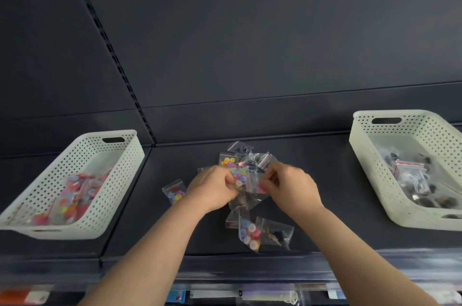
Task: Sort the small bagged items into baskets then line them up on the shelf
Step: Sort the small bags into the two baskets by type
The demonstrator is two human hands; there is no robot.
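Observation:
A pile of small clear bags [246, 158] lies in the middle of the dark shelf [320, 193]. My left hand [212, 188] pinches a bag of coloured buttons [239, 177] at the pile's centre. My right hand [290, 185] pinches another clear bag [261, 188] right beside it. One bag of coloured buttons [175, 192] lies apart to the left. Two more bags [260, 232] lie nearer the shelf's front edge. A white perforated basket [105, 220] at the left holds bags of coloured buttons. A matching basket [370, 180] at the right holds bags of dark items.
The shelf's dark back panel [250, 43] rises behind the pile, with a slotted upright [112, 55] at the left. Below the front edge a price rail [250, 278] and blurred goods show on a lower level.

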